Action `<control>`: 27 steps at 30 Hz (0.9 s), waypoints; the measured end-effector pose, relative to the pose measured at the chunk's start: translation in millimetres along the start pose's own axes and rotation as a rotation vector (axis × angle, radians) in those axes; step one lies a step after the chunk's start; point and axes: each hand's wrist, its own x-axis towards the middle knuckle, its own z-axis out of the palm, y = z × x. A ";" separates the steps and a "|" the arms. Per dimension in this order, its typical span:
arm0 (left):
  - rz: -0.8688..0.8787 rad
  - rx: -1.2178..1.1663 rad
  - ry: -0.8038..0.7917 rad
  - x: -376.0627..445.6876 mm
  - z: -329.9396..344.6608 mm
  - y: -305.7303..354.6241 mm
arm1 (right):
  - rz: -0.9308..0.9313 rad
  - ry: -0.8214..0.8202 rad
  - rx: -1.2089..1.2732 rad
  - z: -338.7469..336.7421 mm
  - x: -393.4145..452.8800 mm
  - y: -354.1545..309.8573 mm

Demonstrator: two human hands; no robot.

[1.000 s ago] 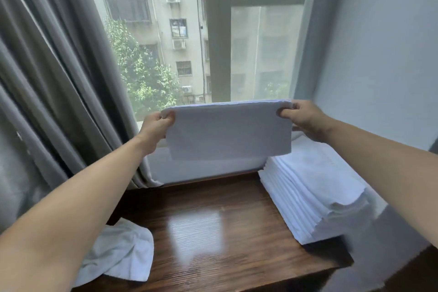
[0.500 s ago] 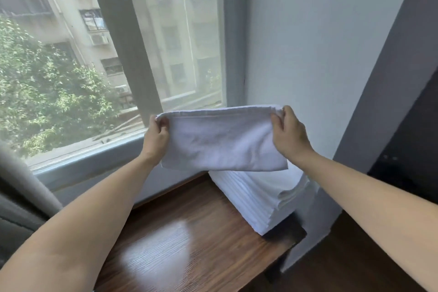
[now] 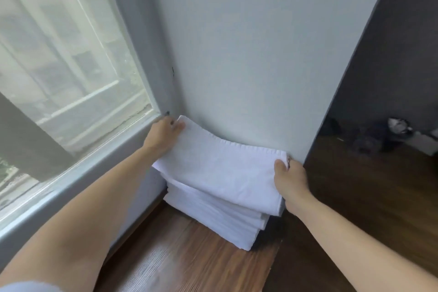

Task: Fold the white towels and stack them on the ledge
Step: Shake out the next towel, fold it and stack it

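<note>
Two hands on one folded towel (image 3: 220, 168): your left hand (image 3: 163, 136) pinches the far-left corner by the window frame (image 3: 147, 92), your right hand (image 3: 290, 178) grips the near-right corner, thumb on top. Towel sits over the stack (image 3: 220, 218), far edge close against the wall (image 3: 248, 54); whether it fully rests on the stack yet, can't tell. To land it well, lower both corners level, line the edges up with the stack below, then let go together so nothing drags. Towel looks white, soft, folded to a flat rectangle, stitched hem along the far edge, slight sag in the middle. Stack is tall, neat, a few layers jut out at the near corner, standing on the wooden ledge (image 3: 189, 256) in the corner.
</note>
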 end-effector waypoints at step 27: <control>0.597 0.595 0.122 -3.8 75.8 -7.6 | -0.871 0.168 -0.501 22.7 -33.7 10.3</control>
